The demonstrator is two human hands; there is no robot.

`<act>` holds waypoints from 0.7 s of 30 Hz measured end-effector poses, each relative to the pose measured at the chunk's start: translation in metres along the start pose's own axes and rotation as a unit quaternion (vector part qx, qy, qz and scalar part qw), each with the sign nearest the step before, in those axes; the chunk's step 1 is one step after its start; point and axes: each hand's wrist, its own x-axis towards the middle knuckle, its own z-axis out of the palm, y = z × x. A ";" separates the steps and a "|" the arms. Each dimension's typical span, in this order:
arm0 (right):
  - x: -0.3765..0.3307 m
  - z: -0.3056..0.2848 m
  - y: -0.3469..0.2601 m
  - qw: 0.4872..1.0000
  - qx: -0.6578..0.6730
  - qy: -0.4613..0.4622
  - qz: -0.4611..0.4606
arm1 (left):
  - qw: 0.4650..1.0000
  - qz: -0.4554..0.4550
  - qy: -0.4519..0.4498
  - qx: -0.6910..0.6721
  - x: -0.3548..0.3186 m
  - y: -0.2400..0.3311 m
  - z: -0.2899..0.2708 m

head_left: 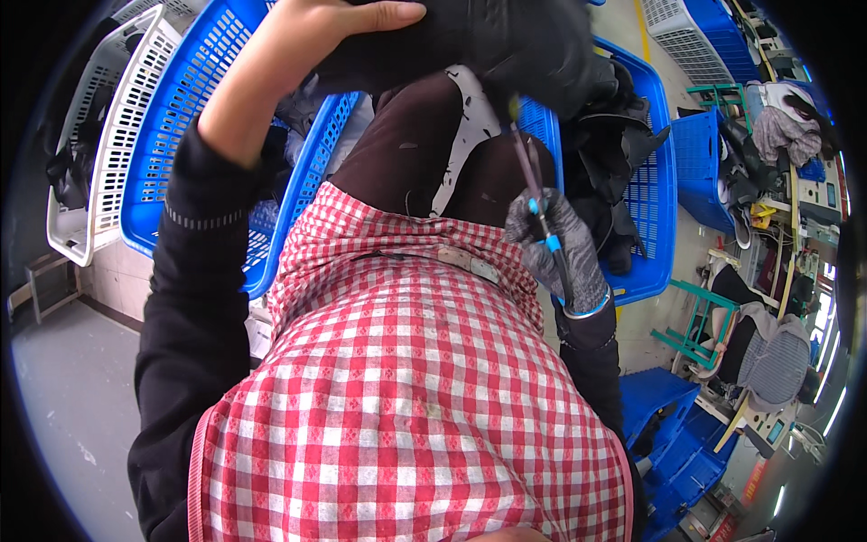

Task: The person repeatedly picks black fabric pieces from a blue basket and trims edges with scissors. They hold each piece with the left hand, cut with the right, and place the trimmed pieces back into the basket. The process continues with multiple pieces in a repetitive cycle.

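left hand (307,54) bare, fingers clenched on black garment (470,36) held up top centre | right hand (555,248) gloved, gripping thread snips (539,194) | blades pointing up, just below garment | right hand nearer

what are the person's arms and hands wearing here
Both arms are in long black sleeves; the left sleeve has a thin pale dotted band near the cuff. The left hand is bare. The right hand wears a grey speckled knit glove with a light blue edge at the wrist.
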 end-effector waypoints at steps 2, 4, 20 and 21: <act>0.001 0.000 0.005 0.998 -0.033 -0.044 0.022 | 0.975 -0.109 -0.076 0.175 0.021 -0.009 -0.004; 0.004 0.001 0.008 0.992 -0.095 -0.081 0.018 | 0.960 -0.170 -0.098 0.201 0.022 -0.034 0.001; 0.032 -0.006 -0.009 0.970 -0.161 -0.084 0.160 | 0.967 -0.178 -0.148 0.108 0.008 -0.057 -0.002; 0.032 -0.006 -0.009 0.973 -0.154 -0.082 0.154 | 0.968 -0.173 -0.145 0.109 0.007 -0.057 -0.002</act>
